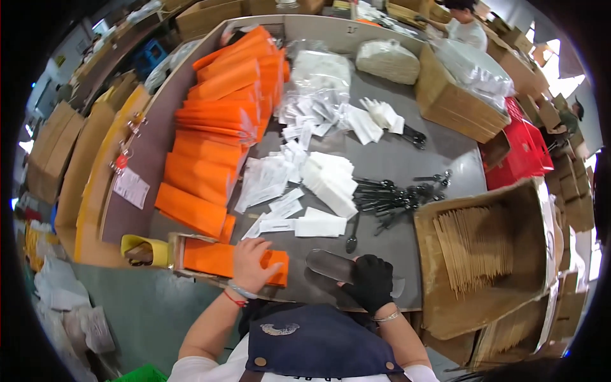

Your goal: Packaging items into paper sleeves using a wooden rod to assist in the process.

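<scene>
Orange sleeves (pixel 219 121) already stack along your bench (pixel 439 149). Your left hand (pixel 253 262) presses flat on one orange sleeve (pixel 223 260) at the near edge; your gloved right hand (pixel 371 280) grips a clear pouch (pixel 331 266). Loose black spoons (pixel 398 194) and white packets (pixel 331 181) remain unpacked.

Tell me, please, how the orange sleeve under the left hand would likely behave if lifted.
The orange sleeve looks flat and thin like paper, so it is probably light and bends easily. The left hand lies flat on it; pushed, it would likely slide over the sleeves beneath. It will not roll, though it may crease if pinched hard.
</scene>
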The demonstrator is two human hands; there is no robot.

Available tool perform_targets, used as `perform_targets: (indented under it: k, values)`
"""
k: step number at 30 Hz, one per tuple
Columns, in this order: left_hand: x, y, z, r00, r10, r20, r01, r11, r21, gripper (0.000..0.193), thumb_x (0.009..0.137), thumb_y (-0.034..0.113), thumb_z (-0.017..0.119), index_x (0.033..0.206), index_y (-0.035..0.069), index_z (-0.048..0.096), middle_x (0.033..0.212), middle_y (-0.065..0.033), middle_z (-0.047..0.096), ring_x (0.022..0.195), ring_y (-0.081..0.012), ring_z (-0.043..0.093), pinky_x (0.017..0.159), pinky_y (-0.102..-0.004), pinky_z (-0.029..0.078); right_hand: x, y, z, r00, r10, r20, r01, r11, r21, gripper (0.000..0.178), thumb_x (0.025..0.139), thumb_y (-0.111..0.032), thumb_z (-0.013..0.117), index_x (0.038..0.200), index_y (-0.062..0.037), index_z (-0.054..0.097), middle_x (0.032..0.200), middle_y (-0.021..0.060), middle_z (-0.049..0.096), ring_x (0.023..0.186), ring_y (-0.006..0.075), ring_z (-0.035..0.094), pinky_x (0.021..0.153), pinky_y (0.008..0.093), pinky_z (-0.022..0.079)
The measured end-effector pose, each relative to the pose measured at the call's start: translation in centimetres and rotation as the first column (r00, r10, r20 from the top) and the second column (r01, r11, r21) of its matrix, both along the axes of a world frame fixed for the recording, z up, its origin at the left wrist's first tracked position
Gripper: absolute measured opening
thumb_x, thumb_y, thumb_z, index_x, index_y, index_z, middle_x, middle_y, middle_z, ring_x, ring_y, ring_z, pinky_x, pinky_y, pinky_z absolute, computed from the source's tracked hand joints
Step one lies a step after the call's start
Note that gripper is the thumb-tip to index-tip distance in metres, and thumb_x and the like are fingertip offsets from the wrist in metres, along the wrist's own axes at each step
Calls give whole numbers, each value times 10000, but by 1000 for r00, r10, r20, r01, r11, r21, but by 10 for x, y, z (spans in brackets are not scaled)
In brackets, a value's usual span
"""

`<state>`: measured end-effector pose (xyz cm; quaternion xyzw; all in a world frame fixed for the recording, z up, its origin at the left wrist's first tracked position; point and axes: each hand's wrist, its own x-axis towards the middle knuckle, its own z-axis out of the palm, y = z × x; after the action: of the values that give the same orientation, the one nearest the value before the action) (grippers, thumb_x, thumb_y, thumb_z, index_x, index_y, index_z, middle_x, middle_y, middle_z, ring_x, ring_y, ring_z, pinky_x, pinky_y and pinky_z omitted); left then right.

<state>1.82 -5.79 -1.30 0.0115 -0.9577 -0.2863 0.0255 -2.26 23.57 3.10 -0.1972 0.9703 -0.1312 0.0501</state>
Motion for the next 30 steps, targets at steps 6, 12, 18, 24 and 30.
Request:
perform_targets:
  k: [6, 12, 18, 24, 30]
  values:
    - [16, 9, -40, 979, 205, 14, -204, 977, -57, 837, 611, 492, 814, 1278, 64, 545, 1381, -149, 410, 1340, -384, 270, 1083, -614, 143, -3, -28, 7, 993, 97, 74, -100, 994, 36, 489, 616, -440, 785, 917, -90, 628, 911, 92, 615, 873, 280, 608, 735, 431, 428]
    - [18, 13, -30, 979, 203, -3, -203, 979, -17, 869, 596, 442, 844, 1292, 32, 524, 1382, -162, 417, 1335, -396, 295, 1092, -594, 154, -1, -29, 5, 990, 128, 60, -132, 988, 79, 472, 628, -445, 775, 910, -99, 621, 903, 81, 606, 857, 266, 603, 739, 426, 417]
    - [19, 11, -37, 983, 184, 6, -184, 983, -6, 898, 598, 443, 849, 1310, 20, 501, 1386, -161, 413, 1336, -393, 297, 1095, -599, 145, -5, -31, 0, 984, 167, 56, -170, 984, 58, 481, 629, -443, 772, 917, -89, 620, 911, 85, 605, 855, 275, 597, 750, 437, 416]
    - [4, 18, -24, 990, 138, -3, -138, 990, 29, 878, 618, 419, 842, 1309, 5, 493, 1388, -177, 408, 1328, -389, 309, 1101, -569, 182, -5, -56, -39, 970, 243, -5, -239, 952, -190, 576, 616, -427, 767, 1022, -55, 598, 981, 155, 593, 933, 331, 569, 813, 461, 408]
    - [-23, -18, -37, 989, 39, -139, -15, 986, 166, 655, 627, 290, 836, 1180, 36, 595, 1246, -178, 529, 1188, -392, 449, 1022, -494, 339, -11, -68, -61, 971, 218, -94, -237, 903, -357, 585, 697, -432, 732, 1169, -116, 588, 1138, 122, 602, 1059, 324, 555, 906, 456, 404]
